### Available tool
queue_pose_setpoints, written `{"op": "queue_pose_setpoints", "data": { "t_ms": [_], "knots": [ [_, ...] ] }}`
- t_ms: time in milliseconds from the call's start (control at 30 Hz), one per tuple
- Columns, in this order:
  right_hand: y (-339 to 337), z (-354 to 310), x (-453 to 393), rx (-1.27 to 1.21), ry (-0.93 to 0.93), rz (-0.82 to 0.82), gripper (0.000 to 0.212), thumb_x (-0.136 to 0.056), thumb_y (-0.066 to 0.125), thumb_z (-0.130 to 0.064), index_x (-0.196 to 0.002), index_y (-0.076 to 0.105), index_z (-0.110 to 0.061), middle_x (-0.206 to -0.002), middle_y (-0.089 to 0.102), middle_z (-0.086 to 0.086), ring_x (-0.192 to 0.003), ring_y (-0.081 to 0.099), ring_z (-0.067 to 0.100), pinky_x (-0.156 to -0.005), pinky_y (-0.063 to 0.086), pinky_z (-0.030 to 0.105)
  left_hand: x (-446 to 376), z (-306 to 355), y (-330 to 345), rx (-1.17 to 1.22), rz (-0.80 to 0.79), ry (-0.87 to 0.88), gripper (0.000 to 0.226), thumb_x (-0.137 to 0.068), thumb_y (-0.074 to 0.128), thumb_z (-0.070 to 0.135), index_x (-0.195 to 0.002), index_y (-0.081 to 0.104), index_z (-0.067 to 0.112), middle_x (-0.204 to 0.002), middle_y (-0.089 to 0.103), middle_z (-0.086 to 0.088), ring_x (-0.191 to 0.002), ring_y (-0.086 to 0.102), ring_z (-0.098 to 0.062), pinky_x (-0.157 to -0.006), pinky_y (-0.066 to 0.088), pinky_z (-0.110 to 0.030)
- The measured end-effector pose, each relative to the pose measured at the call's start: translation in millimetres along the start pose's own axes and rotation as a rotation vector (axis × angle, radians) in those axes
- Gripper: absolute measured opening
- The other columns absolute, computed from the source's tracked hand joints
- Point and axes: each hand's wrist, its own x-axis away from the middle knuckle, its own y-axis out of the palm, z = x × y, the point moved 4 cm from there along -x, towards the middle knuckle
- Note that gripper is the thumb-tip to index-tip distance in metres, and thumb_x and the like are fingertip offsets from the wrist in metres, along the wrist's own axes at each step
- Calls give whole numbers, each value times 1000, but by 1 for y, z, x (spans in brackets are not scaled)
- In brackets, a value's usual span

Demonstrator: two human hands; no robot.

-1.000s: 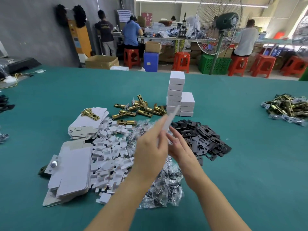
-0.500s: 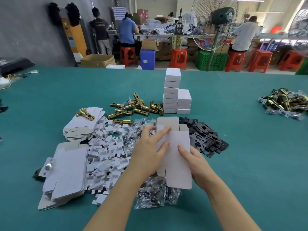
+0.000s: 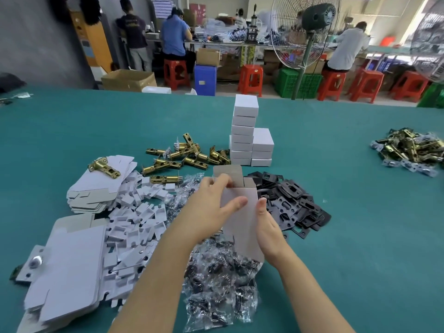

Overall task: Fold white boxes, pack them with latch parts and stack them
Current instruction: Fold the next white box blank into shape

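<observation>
Our green surface (image 3: 360, 236) fronts a workshop of red stools (image 3: 249, 79); our left hand (image 3: 211, 207) and right hand (image 3: 269, 227) both grip the white box (image 3: 242, 219) above it.

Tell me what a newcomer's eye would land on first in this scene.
First, the two hands at centre: the left hand and right hand hold a white box blank upright above a heap of bagged parts. Behind it rises a stack of white boxes, with brass latches to its left and black plates to the right of the hands.
</observation>
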Motion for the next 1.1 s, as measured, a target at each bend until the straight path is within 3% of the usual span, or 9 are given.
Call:
{"op": "queue_pose_setpoints", "data": {
  "t_ms": [67,133,233,333,467,633,833,1000,1100],
  "knots": [
    [2,-2,-1,30,12,-15,79,-77,17,-81,-141,40,-40,-127,27,-33,-118,26,-24,-97,18,-4,-3,-3,-3,6,-39,-12,35,-83,46,81,-102,40,53,-116,41,13,-92,56,-7,-71,44,-31],
    [5,-10,0,24,31,-30,47,-85,18,-76,-118,43,-55,-117,30,-48,-99,29,-43,-80,22,-15,-5,-3,-5,-25,-65,-16,49,-72,37,92,-99,44,51,-107,38,17,-88,53,-5,-67,41,-26],
    [6,-15,-4,31,7,-77,45,-89,18,-79,-119,48,-61,-109,45,-57,-101,33,-45,-84,27,-12,-6,-2,-4,-102,-89,-36,55,-72,38,95,-94,49,45,-108,38,9,-92,54,-11,-70,43,-29],
    [3,-15,-6,18,57,-100,50,-65,28,-100,-96,61,-78,-104,61,-51,-101,53,-29,-89,42,12,-6,0,-6,-75,-51,-49,64,-64,39,97,-81,50,36,-101,42,11,-86,52,-6,-62,39,-26],
    [0,-15,-8,-84,64,-144,74,-67,51,-97,-119,70,-48,-123,73,-8,-117,67,15,-103,51,47,-5,0,-10,4,30,-26,65,-58,43,96,-74,52,33,-94,48,15,-81,51,-1,-59,36,-24],
    [-1,-11,-8,-208,39,-204,63,-82,65,-76,-130,66,-35,-126,71,5,-114,68,24,-92,55,43,-6,-6,-8,56,39,-50,61,-60,45,94,-76,49,35,-99,42,18,-87,50,1,-66,41,-25],
    [-4,15,-13,-411,176,-209,93,-55,80,-83,-125,70,-23,-112,75,12,-94,73,27,-75,60,40,-6,-10,8,-56,73,-15,39,-86,57,72,-108,49,41,-124,43,14,-90,60,-10,-78,57,-37],
    [-11,19,-17,-497,183,-241,89,-45,77,-90,-113,78,-32,-111,76,11,-91,73,24,-73,60,39,-2,-3,18,77,121,94,49,-90,57,63,-134,42,49,-146,37,17,-104,61,-8,-91,58,-39],
    [-8,14,-18,-516,134,-276,87,-52,77,-86,-121,75,-32,-124,73,9,-105,72,25,-82,60,38,-1,-1,24,198,105,83,77,-89,61,60,-149,13,64,-148,40,31,-115,60,-4,-93,54,-35]
  ]
}}
